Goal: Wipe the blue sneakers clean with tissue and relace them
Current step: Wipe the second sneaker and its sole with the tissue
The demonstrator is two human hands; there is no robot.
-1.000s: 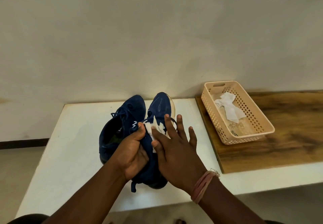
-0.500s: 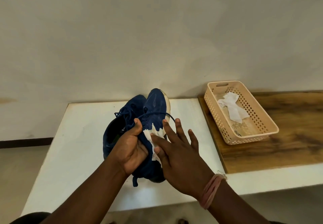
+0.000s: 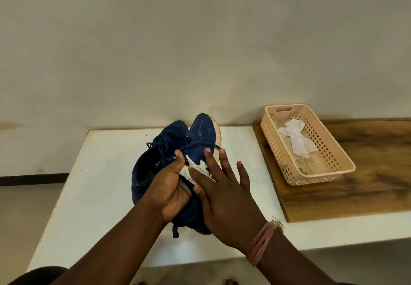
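Two blue sneakers stand side by side on the white table (image 3: 93,187), toes toward the wall. The left sneaker (image 3: 153,151) rests flat with loose laces. My left hand (image 3: 171,187) grips the right sneaker (image 3: 200,133) at its middle, thumb on top, and the shoe is tilted with its white sole edge facing right. My right hand (image 3: 224,193) lies with straight, spread fingers on that shoe's side, pressing a white tissue (image 3: 195,169) against it. Most of the tissue is hidden under my fingers.
A beige perforated plastic basket (image 3: 333,169) sits on a wooden board (image 3: 367,187) at the right, holding a crumpled used tissue (image 3: 295,138). A plain wall rises right behind the table. Floor lies beyond the table's left edge.
My right hand with the tissue has slid a little along the right sneaker's side. The shoe has tipped further up and toward the left sneaker in my left hand's grip.
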